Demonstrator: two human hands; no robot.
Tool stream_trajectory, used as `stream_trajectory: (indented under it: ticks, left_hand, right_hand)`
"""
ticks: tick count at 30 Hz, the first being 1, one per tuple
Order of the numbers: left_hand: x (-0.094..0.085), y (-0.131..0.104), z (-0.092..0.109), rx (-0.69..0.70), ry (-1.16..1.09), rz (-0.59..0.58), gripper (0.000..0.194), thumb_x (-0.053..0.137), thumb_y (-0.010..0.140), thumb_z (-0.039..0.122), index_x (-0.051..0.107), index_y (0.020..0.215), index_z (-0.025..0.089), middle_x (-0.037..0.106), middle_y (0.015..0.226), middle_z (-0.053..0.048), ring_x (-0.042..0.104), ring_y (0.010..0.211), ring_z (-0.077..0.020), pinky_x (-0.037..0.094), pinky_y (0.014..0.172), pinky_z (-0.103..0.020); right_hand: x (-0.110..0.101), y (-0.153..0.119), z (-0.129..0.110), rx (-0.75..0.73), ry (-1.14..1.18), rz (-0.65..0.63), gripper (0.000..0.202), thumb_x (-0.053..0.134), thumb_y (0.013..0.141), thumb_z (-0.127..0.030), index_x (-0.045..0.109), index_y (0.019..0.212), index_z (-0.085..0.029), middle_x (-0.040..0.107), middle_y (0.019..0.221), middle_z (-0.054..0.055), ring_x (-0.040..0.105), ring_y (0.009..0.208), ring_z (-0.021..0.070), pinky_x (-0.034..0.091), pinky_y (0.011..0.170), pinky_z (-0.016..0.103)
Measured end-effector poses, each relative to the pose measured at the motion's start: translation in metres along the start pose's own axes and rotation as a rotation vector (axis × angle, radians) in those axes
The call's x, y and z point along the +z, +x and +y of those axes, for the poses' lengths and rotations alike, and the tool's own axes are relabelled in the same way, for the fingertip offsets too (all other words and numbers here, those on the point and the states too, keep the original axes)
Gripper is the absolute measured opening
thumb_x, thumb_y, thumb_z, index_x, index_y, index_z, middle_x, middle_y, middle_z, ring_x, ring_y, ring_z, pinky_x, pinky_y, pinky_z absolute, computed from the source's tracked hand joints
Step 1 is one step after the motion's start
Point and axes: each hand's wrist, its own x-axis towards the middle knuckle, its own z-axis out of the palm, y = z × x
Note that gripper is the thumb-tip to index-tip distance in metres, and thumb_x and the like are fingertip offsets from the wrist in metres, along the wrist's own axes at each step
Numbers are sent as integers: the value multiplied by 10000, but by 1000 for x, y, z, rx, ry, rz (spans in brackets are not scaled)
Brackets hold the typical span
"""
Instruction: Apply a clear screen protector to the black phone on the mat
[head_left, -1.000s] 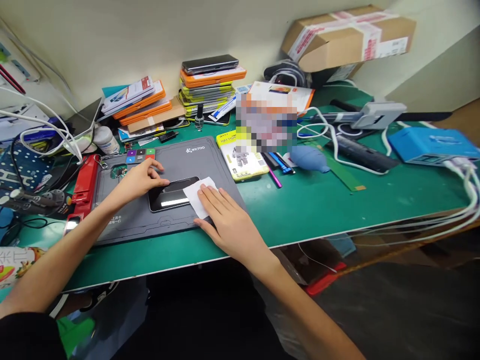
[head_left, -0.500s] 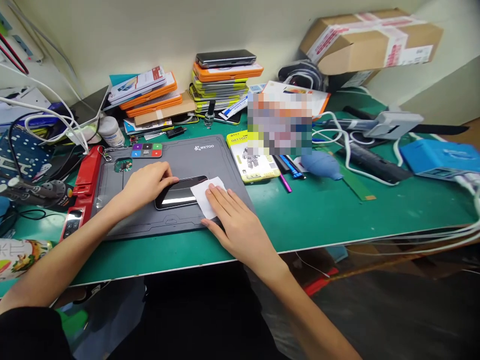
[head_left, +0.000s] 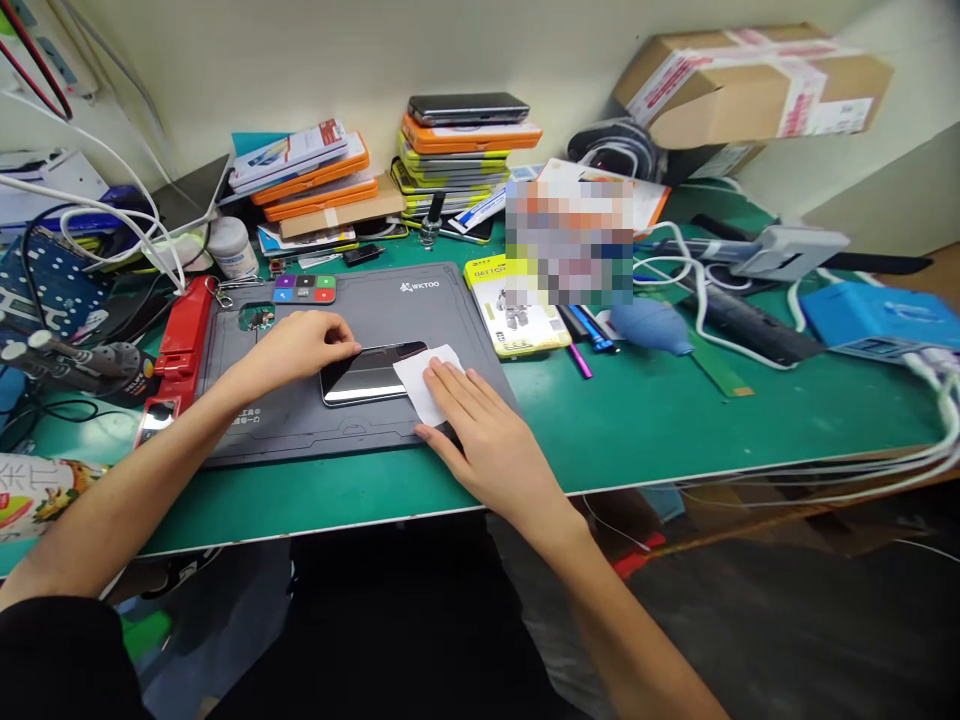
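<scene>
Left hand (head_left: 306, 343) curls tighter by the phone (head_left: 369, 374).

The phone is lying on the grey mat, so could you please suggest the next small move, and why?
Probably slide the white wipe leftward across the phone: the right hand lies flat on the wipe at the phone's right end, its left part is uncovered, and the left hand is at its far edge.
</scene>
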Motion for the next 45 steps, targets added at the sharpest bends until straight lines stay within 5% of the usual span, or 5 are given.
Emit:
stream_trajectory:
  ticks: [14,26,34,39,45]
  left_hand:
    - [1,6,-1,-11,-32,-27,233,750,903,412,855,960,212,844,903,-53,744,815,-215,495,739,-324]
    - [-7,-14,-6,-8,-107,21,347,531,1045,335,843,1104,195,859,1022,-62,725,683,-174,590,765,-325]
    - [2,-59,-20,118,136,225,447,422,1097,365,791,1288,199,823,1309,-109,755,1244,-297,564,1117,-433]
    - [21,-72,-17,110,306,293,469,372,1124,342,734,1388,202,831,1241,-131,771,1203,-328,570,1013,-433]
    - [36,-79,-5,-108,327,244,370,339,1117,304,610,1348,204,790,817,-58,774,746,-270,426,637,-329]
  right_hand:
    - [-1,-2,0,-2,-7,-8,710,515,1170,-445,323,1781,-138,484,1753,189,477,1637,332,414,1365,597]
    - [-2,-1,0,12,20,-33,735,489,1173,-470,246,1807,-188,463,1770,164,456,1649,325,408,1364,623]
    - [-11,26,-1,45,-1,-159,785,418,1161,-618,439,1722,-70,435,1783,205,378,1691,329,328,1405,561]
    - [-2,61,1,56,21,-219,861,390,1150,-661,339,1764,-60,342,1828,214,288,1728,319,273,1422,552]
    - [-4,16,-19,22,-16,-186,877,441,1142,-646,238,1803,-107,344,1830,218,319,1716,338,321,1405,586]
